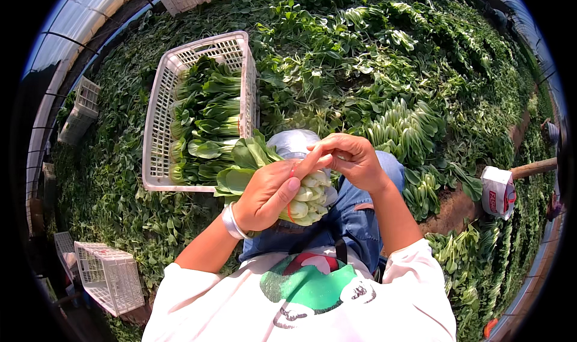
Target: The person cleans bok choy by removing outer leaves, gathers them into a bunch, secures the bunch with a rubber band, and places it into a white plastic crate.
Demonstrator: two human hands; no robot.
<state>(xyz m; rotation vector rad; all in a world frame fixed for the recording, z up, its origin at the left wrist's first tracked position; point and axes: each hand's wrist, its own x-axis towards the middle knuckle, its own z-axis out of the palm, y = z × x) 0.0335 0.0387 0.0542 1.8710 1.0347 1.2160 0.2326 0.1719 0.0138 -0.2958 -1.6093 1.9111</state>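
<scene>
My left hand [269,197], with a silver-coloured bracelet at the wrist, grips a bunch of bok choy [311,200] above my lap. The pale stem ends point right and the leaves point left. A thin red band [290,213] runs around the stems, and red also shows by the left index finger. My right hand [356,161] has bent fingers that meet the left fingertips just above the stems. Whether it pinches anything is hidden. Left of the bunch stands a white plastic crate [249,89] with rows of bok choy bunches [216,123] inside.
Loose bok choy [401,128] lies in a heap beyond my right knee. A white bag [496,192] with print sits by a wooden handle [534,167] at right. More crates stand at left, including a tilted crate [124,283]. Leafy greens cover the ground.
</scene>
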